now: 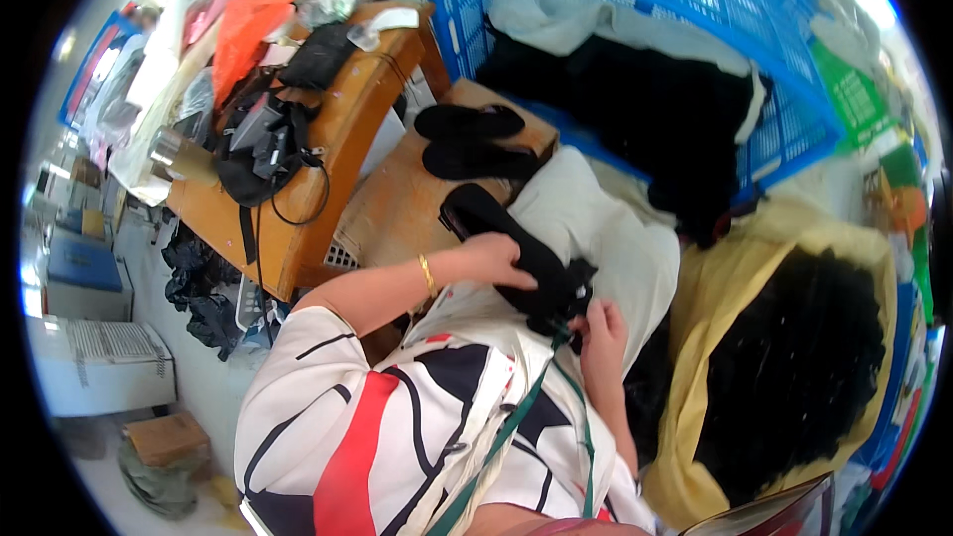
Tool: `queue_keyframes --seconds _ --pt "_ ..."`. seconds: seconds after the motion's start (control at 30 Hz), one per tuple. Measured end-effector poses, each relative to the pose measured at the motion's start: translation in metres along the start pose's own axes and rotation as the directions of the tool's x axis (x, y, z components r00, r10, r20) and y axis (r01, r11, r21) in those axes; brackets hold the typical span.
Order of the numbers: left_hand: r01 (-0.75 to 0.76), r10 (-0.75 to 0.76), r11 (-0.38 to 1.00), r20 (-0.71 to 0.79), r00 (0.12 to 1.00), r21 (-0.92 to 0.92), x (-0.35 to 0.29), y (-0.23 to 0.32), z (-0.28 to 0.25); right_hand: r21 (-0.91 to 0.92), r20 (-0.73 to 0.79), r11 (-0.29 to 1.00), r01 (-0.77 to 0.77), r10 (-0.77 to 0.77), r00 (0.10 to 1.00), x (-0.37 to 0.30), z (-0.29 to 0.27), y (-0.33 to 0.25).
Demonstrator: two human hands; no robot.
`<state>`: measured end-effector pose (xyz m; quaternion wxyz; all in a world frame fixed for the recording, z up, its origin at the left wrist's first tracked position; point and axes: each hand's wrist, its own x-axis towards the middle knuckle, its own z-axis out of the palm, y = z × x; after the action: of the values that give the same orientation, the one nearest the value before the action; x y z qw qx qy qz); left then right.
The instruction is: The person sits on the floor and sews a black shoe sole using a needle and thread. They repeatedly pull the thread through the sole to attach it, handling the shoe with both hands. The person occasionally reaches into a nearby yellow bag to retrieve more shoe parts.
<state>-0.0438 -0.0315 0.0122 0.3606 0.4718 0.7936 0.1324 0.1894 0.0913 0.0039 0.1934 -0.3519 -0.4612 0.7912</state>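
Note:
A black slip-on shoe [489,216] lies slantwise over my lap, its far end toward the box. My left hand [491,260] is closed round its side, thumb and fingers on the dark material. At its near end is a bunched black piece [571,290] with a small pale spot. My right hand [603,330] is pinched beside that bunched end; what lies between its fingertips is too small and dark to tell. Two more black shoes, one far [469,121] and one nearer [479,160], lie side by side on a cardboard box [387,201].
A blue plastic crate [794,129] with black material stands ahead. To the right, a yellow sack [690,377] holds more black pieces. An orange-brown wooden table [342,154] at left carries a black bag [253,154], a metal cup [184,156] and clutter. White cloth [596,208] covers my lap.

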Motion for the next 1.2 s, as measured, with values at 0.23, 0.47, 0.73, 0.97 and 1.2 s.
queue_keyframes --seconds 0.23,0.47,0.73,0.97,1.2 --pt "-0.034 -0.19 0.275 -0.089 0.978 -0.961 0.012 0.027 0.03 -0.01 -0.03 0.989 0.15 -0.15 0.988 0.026 -0.002 -0.026" --pt "-0.146 -0.12 -0.028 -0.142 0.983 -0.989 0.008 0.053 0.042 -0.353 0.133 0.897 0.265 -0.232 0.964 0.045 0.031 0.001" --pt "-0.152 -0.345 -0.262 -0.055 0.937 -0.953 0.014 0.054 0.032 -0.398 0.079 0.887 0.234 -0.221 0.972 0.034 0.016 -0.011" --pt "-0.119 -0.427 -0.319 0.031 0.903 -0.94 0.022 0.047 0.032 0.048 -0.117 0.997 0.064 -0.058 0.991 0.019 -0.059 -0.035" --pt "-0.128 -0.4 -0.244 -0.02 0.916 -0.961 0.026 0.049 0.033 0.002 -0.237 1.0 -0.006 0.006 0.971 0.02 -0.055 -0.036"
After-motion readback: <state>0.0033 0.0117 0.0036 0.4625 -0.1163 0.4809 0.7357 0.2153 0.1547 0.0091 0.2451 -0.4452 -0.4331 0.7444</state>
